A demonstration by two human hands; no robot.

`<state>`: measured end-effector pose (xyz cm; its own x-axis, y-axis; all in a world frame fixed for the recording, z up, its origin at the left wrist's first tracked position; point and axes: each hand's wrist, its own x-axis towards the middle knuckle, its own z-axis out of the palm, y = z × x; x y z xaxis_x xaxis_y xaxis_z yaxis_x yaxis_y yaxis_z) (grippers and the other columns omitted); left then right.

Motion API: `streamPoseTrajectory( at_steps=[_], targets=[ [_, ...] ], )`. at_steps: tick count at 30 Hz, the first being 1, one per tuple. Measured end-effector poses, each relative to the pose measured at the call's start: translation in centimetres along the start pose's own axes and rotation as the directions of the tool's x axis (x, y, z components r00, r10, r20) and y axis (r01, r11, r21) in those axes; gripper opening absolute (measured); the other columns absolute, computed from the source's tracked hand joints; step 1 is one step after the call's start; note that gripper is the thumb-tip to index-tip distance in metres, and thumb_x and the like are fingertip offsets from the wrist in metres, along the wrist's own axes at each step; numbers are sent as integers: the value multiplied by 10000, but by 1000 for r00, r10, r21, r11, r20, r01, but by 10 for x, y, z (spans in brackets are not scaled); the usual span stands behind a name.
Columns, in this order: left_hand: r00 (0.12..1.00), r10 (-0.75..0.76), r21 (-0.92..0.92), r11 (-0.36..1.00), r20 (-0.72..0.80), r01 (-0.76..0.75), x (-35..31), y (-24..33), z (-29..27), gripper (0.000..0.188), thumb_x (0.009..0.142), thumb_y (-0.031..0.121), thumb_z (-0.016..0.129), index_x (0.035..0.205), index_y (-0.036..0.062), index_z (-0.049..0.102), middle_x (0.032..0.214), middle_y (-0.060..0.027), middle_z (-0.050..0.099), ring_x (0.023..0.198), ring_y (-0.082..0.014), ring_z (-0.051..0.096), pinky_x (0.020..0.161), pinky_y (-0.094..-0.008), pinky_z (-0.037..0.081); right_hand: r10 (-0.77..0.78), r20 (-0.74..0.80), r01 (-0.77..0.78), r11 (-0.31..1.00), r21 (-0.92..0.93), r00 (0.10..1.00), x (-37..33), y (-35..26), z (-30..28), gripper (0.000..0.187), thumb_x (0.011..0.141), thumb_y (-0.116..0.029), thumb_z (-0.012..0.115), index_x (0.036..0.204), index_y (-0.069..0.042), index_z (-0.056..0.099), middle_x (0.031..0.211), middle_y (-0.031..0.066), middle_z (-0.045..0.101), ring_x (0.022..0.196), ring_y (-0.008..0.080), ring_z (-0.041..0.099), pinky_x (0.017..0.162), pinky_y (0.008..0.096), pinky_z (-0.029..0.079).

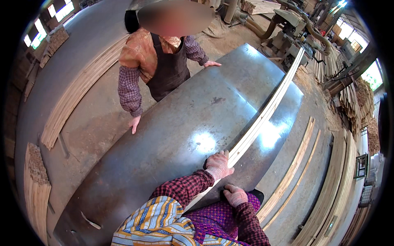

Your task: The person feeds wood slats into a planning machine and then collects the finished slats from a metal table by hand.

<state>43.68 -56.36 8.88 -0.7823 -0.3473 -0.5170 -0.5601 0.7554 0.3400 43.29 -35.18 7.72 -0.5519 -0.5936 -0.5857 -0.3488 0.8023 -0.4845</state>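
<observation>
The yellow, blue and white striped cloth (150, 221) on the person's body lies closest, with a purple patterned cloth (215, 217) over the lap beside it. Beyond spreads a big dark metal table (176, 123), its worn top throwing back bright patches of light. A long stack of boards (82, 90) lies on the floor to the left, and another stack (334, 184) lies to the right. Across the table stands another person (168, 65) in a dark apron, both hands at the table's edge. Long pale wood strips (262, 119) lie side by side along the right part of the table, their far end reaching out past its edge (the near end runs under the left arm). A loose board (289, 166) and a thinner stick (293, 184) lie on the floor to the right. The gloved left hand (218, 165) lies over the strips; I cannot tell whether it grips them. The gloved right hand (235, 195) is loosely curled near the table's near edge, and whether it holds anything is hidden. A small wood sliver (91, 221) lies at the table's lower left.
</observation>
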Motion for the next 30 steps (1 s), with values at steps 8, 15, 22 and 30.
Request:
streamPoseTrajectory(
  at_steps=[8, 15, 22, 30],
  targets=[
    [998, -2, 12, 1000, -56, 3, 0, -2, 2, 873, 869, 633, 712, 1500, 64, 512, 1428, -189, 603, 1322, -349, 635, 1107, -455, 499, 28, -25, -26, 998, 50, 999, -9, -5, -5, 438, 996, -405, 641, 1357, -172, 730, 1310, 197, 732, 1261, 383, 675, 1074, 457, 526],
    [999, -33, 41, 999, -27, 34, -5, 8, -6, 874, 888, 642, 694, 1517, 68, 498, 1506, -174, 584, 1341, -328, 644, 1108, -431, 517, -24, -29, 25, 999, 32, 999, -13, 0, -8, 417, 1002, -406, 626, 1345, -195, 735, 1296, 190, 737, 1249, 378, 679, 1056, 461, 532],
    [999, -41, 25, 999, -27, 42, -3, 7, 2, 916, 880, 642, 699, 1558, 71, 466, 1526, -187, 567, 1376, -355, 610, 1136, -451, 490, -13, -37, 15, 997, 70, 999, -17, -1, -8, 409, 998, -385, 642, 1330, -168, 740, 1278, 196, 745, 1230, 372, 691, 1052, 448, 535],
    [999, -46, 23, 999, 17, 46, -1, 6, -2, 986, 880, 660, 683, 1618, 67, 409, 1554, -206, 542, 1406, -373, 582, 1167, -457, 458, -10, -23, 11, 998, 57, 1000, -12, 0, -6, 419, 996, -411, 635, 1334, -185, 738, 1302, 192, 736, 1252, 379, 678, 1066, 456, 529]
  ],
)
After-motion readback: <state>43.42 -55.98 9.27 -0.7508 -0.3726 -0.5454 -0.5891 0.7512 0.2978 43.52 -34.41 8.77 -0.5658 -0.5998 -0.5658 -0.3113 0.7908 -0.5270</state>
